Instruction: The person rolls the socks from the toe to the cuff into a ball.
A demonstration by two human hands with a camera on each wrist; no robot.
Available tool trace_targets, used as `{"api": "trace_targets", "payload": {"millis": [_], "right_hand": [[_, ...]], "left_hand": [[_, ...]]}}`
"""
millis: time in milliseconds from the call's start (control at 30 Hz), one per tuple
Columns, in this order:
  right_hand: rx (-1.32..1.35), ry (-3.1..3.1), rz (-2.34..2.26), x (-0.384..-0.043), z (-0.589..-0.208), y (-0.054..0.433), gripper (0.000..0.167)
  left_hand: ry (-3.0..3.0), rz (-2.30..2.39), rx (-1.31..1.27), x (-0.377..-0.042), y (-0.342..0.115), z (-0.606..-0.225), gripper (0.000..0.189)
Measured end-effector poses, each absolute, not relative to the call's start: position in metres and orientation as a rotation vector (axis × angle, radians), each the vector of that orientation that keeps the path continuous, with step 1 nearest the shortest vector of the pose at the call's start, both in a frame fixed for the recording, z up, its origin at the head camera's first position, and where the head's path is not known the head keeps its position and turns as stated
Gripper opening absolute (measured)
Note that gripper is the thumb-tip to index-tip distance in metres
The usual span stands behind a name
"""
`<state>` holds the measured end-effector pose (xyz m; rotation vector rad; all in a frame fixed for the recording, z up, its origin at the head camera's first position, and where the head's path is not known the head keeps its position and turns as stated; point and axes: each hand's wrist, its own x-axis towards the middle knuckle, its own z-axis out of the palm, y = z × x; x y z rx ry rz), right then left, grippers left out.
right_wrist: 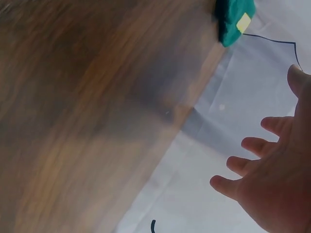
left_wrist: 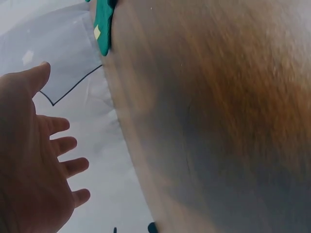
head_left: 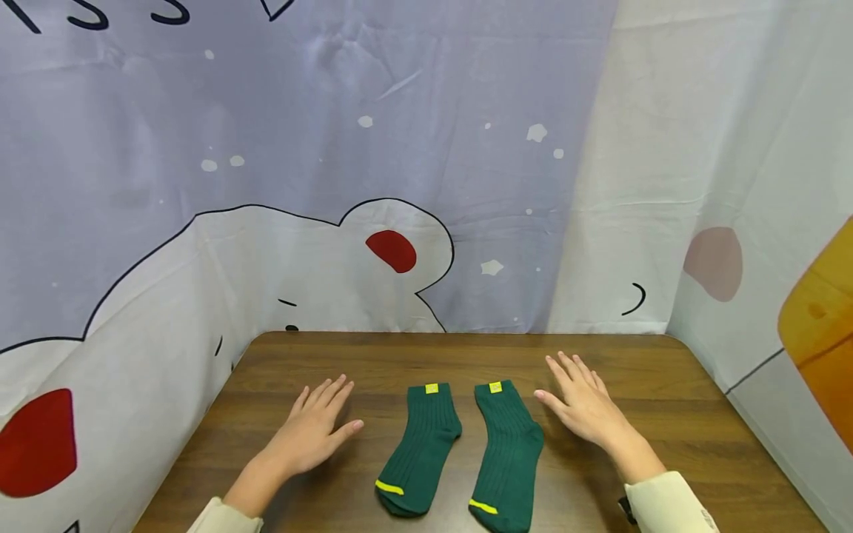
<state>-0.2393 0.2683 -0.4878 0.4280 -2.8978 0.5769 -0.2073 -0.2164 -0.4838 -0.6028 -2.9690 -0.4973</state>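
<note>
Two dark green ribbed socks lie flat side by side on a brown wooden table (head_left: 373, 355). The left sock (head_left: 426, 444) and the right sock (head_left: 508, 451) each have a yellow square tag at the cuff and a yellow stripe near the toe. Their cuffs point to the far edge. To the left of the socks, my left hand (head_left: 309, 429) hovers palm down with fingers spread, holding nothing. My right hand (head_left: 586, 403) is over the table on the other side, fingers extended, its thumb nearest the right sock's cuff. Both wrist views show a green sock's cuff past the thumb.
A printed cloth (head_left: 493, 185) with white bear shapes and stars hangs behind the table's far edge. More printed cloth (head_left: 766, 318) borders the right side, and white cloth with a red patch (head_left: 40, 444) borders the left.
</note>
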Motion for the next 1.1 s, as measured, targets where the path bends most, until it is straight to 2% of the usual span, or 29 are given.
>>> {"api": "trace_targets", "payload": {"millis": [300, 1100], "right_hand": [[0.464, -2.872, 0.626, -0.242, -0.488, 0.257, 0.073], [0.486, -2.854, 0.724, -0.252, -0.491, 0.230, 0.067]], "left_hand": [[-2.959, -0.483, -0.611, -0.205, -0.207, -0.483, 0.075], [-2.990, -0.507, -0.563, -0.200, -0.190, -0.487, 0.063]]}}
